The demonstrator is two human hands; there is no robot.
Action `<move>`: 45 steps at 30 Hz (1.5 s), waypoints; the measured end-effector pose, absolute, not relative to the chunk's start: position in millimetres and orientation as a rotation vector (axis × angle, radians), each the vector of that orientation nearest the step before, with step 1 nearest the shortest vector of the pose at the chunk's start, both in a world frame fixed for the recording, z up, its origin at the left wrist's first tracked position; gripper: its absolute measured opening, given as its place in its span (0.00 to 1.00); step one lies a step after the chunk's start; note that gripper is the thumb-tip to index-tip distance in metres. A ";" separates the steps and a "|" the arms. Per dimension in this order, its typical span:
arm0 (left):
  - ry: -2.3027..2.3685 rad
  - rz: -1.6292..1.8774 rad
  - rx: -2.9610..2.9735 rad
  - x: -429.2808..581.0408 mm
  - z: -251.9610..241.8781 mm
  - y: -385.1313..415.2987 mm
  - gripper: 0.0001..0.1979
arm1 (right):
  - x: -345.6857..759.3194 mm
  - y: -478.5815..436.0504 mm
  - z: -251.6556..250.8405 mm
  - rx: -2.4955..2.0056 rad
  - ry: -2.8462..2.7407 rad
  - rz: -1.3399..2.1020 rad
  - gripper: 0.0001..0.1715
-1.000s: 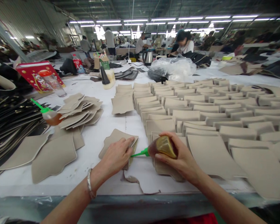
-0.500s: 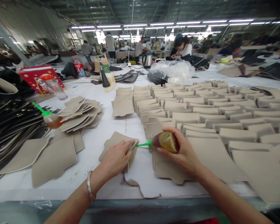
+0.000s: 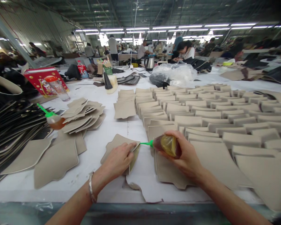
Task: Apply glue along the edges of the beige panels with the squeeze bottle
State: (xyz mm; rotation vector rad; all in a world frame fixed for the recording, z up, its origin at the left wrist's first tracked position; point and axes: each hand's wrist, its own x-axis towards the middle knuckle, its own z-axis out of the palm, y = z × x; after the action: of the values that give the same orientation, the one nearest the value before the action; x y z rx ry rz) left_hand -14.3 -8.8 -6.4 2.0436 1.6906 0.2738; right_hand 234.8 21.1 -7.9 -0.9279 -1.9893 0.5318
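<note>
On our big white table [image 3: 16,187], the rows of overlapping beige pieces [image 3: 188,120] crowd in right of and beyond the squeeze bottle [image 3: 166,145], so we've got little elbow room there, and a loose beige pile [image 3: 84,114] lies well off to its left. Our left hand [image 3: 118,156] rests its fingers on the single beige piece [image 3: 115,142] just left of the bottle, while our right hand [image 3: 188,153] is wrapped round the bottle. Its green nozzle [image 3: 147,143] has slid up along the shiny strip [image 3: 135,157] to that piece's corner since a second ago, so that edge looks pretty much covered.
</note>
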 end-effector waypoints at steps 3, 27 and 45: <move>1.679 0.293 2.053 -14.2 -7.4 -8.7 0.24 | 233.8 16.3 -6.7 -0.938 -2.000 0.560 0.23; 1.576 0.534 1.578 -25.2 -14.6 -8.0 0.24 | 236.7 3.0 6.1 -1.032 -0.954 1.604 0.29; 1.773 0.650 1.151 -84.8 9.3 -8.1 0.15 | 269.4 -28.6 52.5 -1.022 -0.061 1.497 0.19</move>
State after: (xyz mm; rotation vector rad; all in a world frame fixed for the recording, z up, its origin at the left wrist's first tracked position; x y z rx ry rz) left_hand -84.8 -8.1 9.3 1.1505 1.7731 0.6499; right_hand 269.4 -28.6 52.5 -1.0224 -0.0606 1.4974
